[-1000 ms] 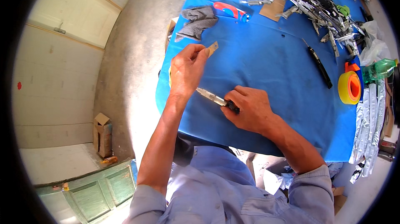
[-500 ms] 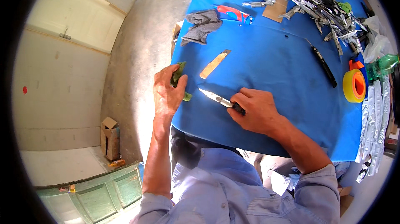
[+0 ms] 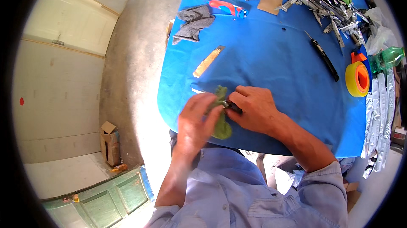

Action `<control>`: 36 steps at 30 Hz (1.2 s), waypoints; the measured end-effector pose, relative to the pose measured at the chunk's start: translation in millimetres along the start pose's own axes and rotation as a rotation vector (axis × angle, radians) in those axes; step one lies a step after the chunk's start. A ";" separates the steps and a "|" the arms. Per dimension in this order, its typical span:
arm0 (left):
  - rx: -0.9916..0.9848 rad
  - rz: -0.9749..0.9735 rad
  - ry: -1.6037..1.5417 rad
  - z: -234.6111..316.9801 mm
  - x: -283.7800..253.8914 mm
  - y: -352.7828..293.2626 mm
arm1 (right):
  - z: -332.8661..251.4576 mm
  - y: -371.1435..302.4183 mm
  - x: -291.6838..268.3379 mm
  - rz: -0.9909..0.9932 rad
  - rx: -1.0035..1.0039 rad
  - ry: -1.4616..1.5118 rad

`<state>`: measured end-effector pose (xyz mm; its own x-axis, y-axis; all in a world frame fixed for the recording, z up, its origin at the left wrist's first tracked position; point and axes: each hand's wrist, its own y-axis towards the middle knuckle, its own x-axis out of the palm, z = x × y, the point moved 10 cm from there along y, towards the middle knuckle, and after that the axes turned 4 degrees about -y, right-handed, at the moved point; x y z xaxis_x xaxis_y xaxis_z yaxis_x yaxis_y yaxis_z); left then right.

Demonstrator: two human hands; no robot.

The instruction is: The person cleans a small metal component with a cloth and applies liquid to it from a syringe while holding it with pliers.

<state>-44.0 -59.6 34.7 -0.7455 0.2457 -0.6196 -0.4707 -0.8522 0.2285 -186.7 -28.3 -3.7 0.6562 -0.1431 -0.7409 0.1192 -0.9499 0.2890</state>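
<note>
My left hand (image 3: 194,120), slightly blurred, closes round a green cloth (image 3: 222,129) wrapped over the middle of a slim silver metal piece with a black end. Its pale tip (image 3: 196,89) shows beyond my left fingers. The black end (image 3: 233,107) of that piece is gripped between the thumb and fingers of my right hand (image 3: 255,108). Just beyond my hands lies a flat strip with a tan wrapped handle (image 3: 207,62) and a dark metal end. Most of the silver piece is hidden by the cloth and my left fingers.
A blue-covered table (image 3: 271,62) bears a grey cloth (image 3: 194,22), a red and blue tool (image 3: 229,8) and a slim black tool (image 3: 324,56). A heap of metal and black parts (image 3: 313,1) lies at the far right, beyond yellow tape (image 3: 352,79) and a green bottle (image 3: 388,58).
My left hand has moved right with the green cloth and put it round the silver piece. My right hand keeps its grip. The whole view has shifted slightly.
</note>
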 end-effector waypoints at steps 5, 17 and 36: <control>0.249 -0.080 0.204 21.7 29.6 -16.7 | 6.2 -1.3 2.8 -0.007 0.004 -0.028; 0.315 0.038 0.487 -13.6 -5.2 6.8 | -2.5 1.2 -0.9 0.088 -0.070 0.009; 0.302 -0.064 0.272 23.0 28.7 -9.6 | 4.0 0.3 1.8 0.012 -0.006 -0.022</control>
<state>-71.7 -33.7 32.0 -0.5776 0.1278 -0.8063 -0.6593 -0.6554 0.3684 -188.4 -29.9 -7.4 0.6410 -0.1601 -0.7507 0.1164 -0.9464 0.3012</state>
